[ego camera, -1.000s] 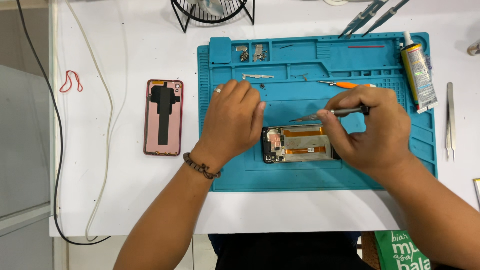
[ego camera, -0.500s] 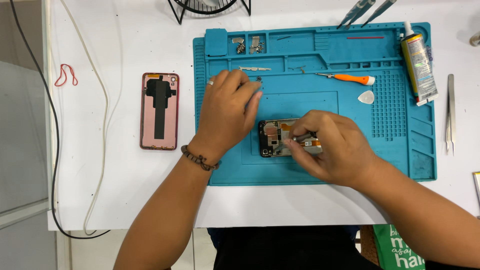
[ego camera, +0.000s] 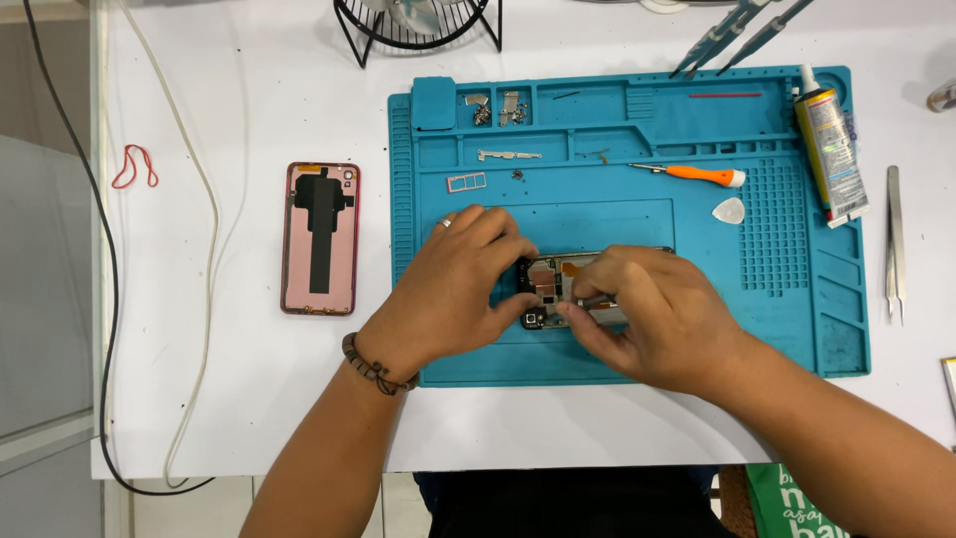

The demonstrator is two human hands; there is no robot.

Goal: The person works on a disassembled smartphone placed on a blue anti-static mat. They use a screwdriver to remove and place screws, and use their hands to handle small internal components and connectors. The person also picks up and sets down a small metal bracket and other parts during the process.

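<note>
Hands [ego camera: 558, 309] hide most of opened phone [ego camera: 551, 284].

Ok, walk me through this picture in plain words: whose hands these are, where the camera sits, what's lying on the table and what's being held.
There is no machine here: a person works with two bare hands, and the one picture comes from a camera worn on their head, looking down at a white table.

On it lies a blue repair mat. In its middle is an opened phone with its insides showing. The left hand, with a beaded bracelet on the wrist, grips the phone's left end. The right hand pinches a small part or tool over the phone; I cannot tell which.

Around them: an orange-handled screwdriver, a white triangular pick, small metal parts in the mat's top compartments, a glue tube and tweezers. Left of the mat lies the phone's pink back cover, inner side up.
</note>
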